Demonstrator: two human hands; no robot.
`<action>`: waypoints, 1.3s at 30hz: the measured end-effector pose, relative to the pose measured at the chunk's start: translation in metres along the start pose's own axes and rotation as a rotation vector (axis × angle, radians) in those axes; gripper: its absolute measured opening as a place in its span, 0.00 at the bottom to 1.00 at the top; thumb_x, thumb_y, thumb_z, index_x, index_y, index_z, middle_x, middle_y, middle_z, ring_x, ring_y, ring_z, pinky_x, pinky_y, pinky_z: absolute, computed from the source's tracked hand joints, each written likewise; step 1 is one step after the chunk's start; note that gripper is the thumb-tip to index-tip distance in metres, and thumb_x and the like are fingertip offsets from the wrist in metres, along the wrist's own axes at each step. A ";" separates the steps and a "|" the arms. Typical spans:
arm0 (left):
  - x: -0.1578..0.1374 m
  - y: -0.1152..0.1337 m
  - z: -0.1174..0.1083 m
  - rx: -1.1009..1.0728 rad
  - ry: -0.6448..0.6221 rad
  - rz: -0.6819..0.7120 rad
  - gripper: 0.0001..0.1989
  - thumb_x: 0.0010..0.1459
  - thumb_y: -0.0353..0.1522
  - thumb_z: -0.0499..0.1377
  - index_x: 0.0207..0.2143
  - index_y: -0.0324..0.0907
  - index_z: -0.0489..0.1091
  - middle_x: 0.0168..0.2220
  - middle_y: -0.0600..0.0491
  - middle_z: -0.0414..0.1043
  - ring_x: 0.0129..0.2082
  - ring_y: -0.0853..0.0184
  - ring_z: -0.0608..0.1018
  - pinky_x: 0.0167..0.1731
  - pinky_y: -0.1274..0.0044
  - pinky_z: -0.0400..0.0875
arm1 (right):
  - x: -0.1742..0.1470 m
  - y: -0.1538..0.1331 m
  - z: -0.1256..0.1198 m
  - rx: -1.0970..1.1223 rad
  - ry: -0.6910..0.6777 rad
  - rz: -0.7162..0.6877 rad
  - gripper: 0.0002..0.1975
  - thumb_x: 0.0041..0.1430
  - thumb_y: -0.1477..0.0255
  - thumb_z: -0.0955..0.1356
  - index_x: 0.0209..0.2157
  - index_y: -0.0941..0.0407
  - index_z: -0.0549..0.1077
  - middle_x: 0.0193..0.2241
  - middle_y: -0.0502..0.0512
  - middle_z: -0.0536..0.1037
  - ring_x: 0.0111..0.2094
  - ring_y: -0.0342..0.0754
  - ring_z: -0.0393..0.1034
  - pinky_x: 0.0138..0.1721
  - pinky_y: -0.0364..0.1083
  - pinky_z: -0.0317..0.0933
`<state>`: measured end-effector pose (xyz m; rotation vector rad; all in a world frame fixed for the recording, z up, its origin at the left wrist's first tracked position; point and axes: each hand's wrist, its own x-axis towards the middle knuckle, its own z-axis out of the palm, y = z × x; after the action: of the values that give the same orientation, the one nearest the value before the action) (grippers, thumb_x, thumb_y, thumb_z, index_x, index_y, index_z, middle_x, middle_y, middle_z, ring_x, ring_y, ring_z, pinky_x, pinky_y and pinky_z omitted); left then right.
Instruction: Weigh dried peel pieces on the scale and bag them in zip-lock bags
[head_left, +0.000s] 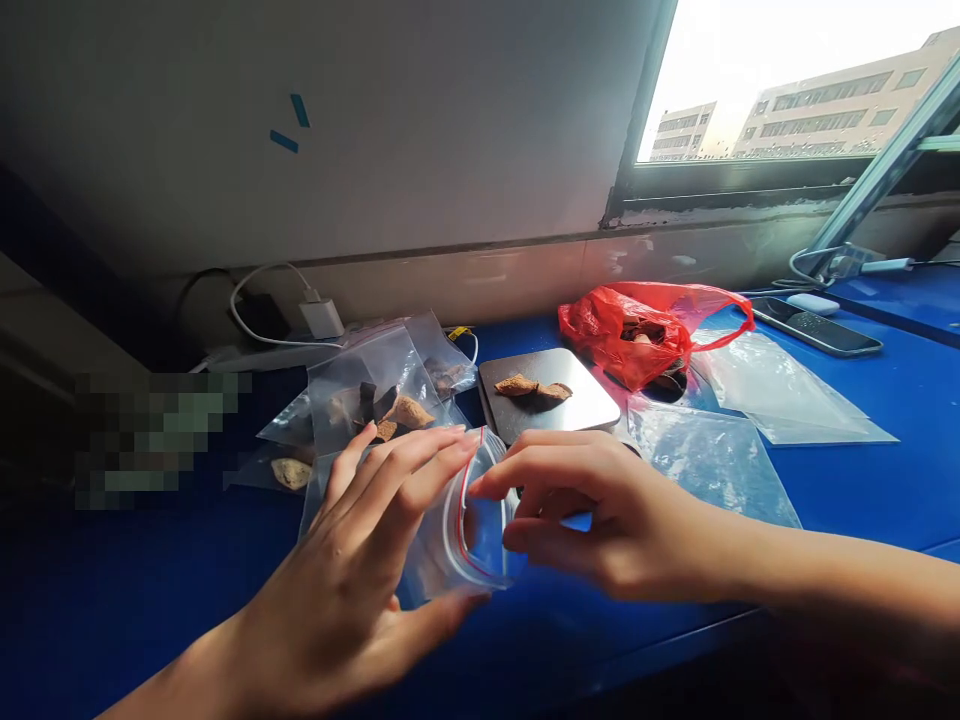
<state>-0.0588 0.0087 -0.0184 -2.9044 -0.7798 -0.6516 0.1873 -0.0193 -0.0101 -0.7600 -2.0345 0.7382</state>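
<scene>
A clear zip-lock bag (487,540) with a red line along its seal is held with its mouth gaping. My left hand (367,560) grips it from the left, fingers along the top edge and thumb underneath. At the mouth, my right hand (585,510) has its index finger by the red line and its thumb at the near right lip, the lip apparently between them. Just beyond the hands, two brown dried pieces (532,388) rest on a silver scale (581,385). Whether the held bag contains anything is hard to see.
Clear bags with dried pieces (409,410) lie at the left. A red plastic bag (604,320) with dark pieces sits behind the scale. Flat clear bags (727,460) and a phone (817,328) lie to the right. A white charger (322,318) stands by the wall.
</scene>
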 end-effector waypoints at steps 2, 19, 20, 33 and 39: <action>0.000 0.000 0.000 0.001 0.006 -0.006 0.36 0.65 0.39 0.59 0.69 0.45 0.47 0.63 0.43 0.66 0.64 0.51 0.67 0.69 0.57 0.48 | 0.000 0.003 -0.005 -0.041 0.044 -0.074 0.08 0.63 0.79 0.69 0.43 0.60 0.77 0.32 0.53 0.79 0.29 0.40 0.71 0.29 0.39 0.66; -0.006 -0.006 0.000 -0.066 0.138 0.018 0.41 0.65 0.37 0.60 0.72 0.48 0.39 0.64 0.40 0.65 0.65 0.47 0.68 0.67 0.49 0.47 | 0.011 0.068 -0.048 -0.735 0.213 0.017 0.06 0.61 0.75 0.67 0.39 0.57 0.76 0.32 0.55 0.80 0.32 0.46 0.71 0.34 0.44 0.64; -0.006 -0.007 0.001 -0.085 0.152 0.019 0.41 0.65 0.38 0.60 0.71 0.48 0.39 0.63 0.39 0.65 0.64 0.46 0.69 0.67 0.47 0.46 | 0.010 0.064 -0.047 -0.713 0.241 0.003 0.06 0.61 0.76 0.67 0.38 0.57 0.76 0.31 0.54 0.80 0.29 0.44 0.71 0.32 0.43 0.63; -0.004 -0.005 0.004 -0.149 0.144 -0.032 0.44 0.61 0.42 0.62 0.70 0.59 0.38 0.66 0.44 0.63 0.65 0.43 0.68 0.67 0.44 0.46 | 0.002 0.002 -0.015 0.085 0.456 0.137 0.04 0.66 0.69 0.67 0.37 0.53 0.68 0.19 0.43 0.65 0.16 0.36 0.54 0.16 0.39 0.47; -0.002 -0.006 0.007 -0.148 0.145 0.016 0.44 0.62 0.39 0.64 0.70 0.54 0.39 0.64 0.42 0.64 0.65 0.46 0.68 0.68 0.47 0.46 | 0.003 0.001 0.000 0.476 0.120 0.352 0.11 0.62 0.72 0.69 0.45 0.54 0.66 0.31 0.49 0.75 0.31 0.42 0.75 0.28 0.39 0.70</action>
<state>-0.0609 0.0146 -0.0256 -2.9462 -0.7196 -0.9441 0.1861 -0.0167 -0.0098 -0.8600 -1.5421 1.2869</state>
